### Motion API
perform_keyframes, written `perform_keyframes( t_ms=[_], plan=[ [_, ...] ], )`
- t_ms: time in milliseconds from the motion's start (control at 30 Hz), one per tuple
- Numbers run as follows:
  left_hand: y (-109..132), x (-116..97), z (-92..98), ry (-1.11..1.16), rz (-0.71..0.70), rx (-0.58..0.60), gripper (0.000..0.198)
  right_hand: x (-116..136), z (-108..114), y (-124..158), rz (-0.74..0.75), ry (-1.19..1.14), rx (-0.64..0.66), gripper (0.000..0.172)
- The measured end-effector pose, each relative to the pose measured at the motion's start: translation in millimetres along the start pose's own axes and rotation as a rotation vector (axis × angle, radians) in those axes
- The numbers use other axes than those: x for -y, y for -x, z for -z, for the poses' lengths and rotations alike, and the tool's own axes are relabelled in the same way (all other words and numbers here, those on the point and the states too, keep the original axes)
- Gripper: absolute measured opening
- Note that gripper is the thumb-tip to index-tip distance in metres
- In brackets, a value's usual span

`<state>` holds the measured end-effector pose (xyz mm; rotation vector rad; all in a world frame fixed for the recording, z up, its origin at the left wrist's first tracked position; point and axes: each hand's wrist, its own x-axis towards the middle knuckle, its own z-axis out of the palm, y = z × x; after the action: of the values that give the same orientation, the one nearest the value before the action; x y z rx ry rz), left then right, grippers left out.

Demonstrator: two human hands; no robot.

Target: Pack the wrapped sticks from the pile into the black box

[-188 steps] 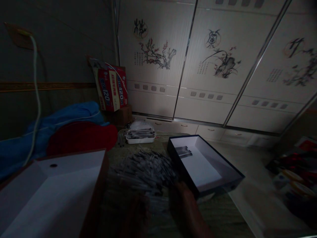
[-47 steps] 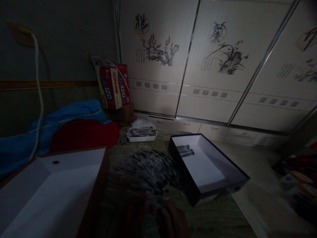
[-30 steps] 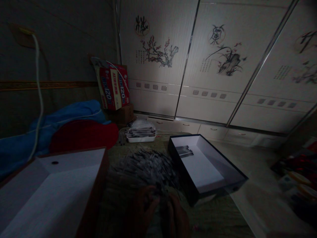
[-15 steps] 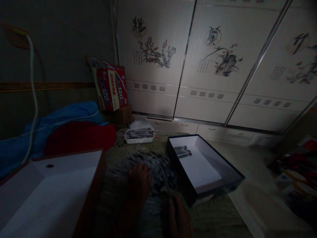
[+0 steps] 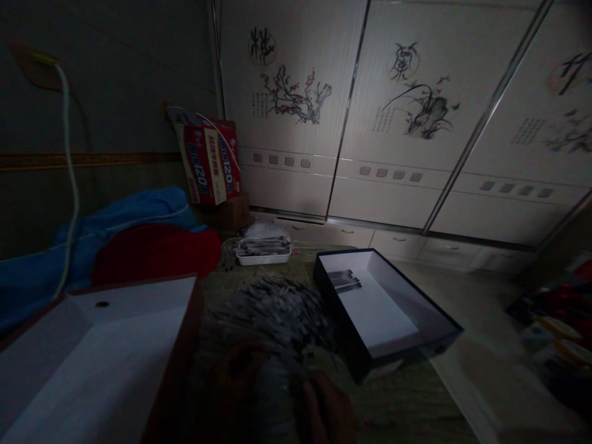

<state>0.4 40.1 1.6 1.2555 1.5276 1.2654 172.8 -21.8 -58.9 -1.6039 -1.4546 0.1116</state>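
Observation:
A loose heap of thin, dark, pen-like sticks (image 5: 277,308), apparently in clear wrappers, covers the middle of the surface. At its near left edge is my left hand (image 5: 234,370), dark and blurred, its fingers curled inward; whatever they hold cannot be made out. My right hand (image 5: 327,404) is at the near right of the heap, fingers pressed together; deep shadow hides what is in them. Right of the heap stands a shallow dark-edged box (image 5: 388,308) with a white inside. Several similar sticks (image 5: 343,280) lie side by side in its far left corner.
A brown-sided box with a white inside (image 5: 134,333) stands at the left. Behind the heap is a white tray (image 5: 263,259) full of sticks. Red cloth (image 5: 157,253), blue cloth (image 5: 139,209) and a red carton (image 5: 210,163) are at the far left, before a sliding-door wardrobe (image 5: 287,135).
My left hand has drawn back from the top of the heap toward me and a little left, its fingers curling. My right hand has stayed nearly in place. The view has shifted slightly.

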Motion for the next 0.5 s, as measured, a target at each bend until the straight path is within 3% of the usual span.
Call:
perform_keyframes(
  t_ms=[133, 400, 500],
  plan=[
    [4.0, 1.4, 8.9, -0.005, -0.003, -0.054, 0.028, 6.4, 0.3, 3.2, 0.108, 0.039, -0.059, 0.041],
    [9.0, -6.4, 5.6, -0.025, -0.010, -0.061, 0.028, 6.1, 2.5, -3.9, 0.201, 0.000, 0.105, 0.039],
    [7.7, -11.8, 2.7, -0.012, -0.015, -0.036, 0.021, 7.9, 3.6, -3.8, 0.213, 0.027, 0.079, 0.039]
  ],
)
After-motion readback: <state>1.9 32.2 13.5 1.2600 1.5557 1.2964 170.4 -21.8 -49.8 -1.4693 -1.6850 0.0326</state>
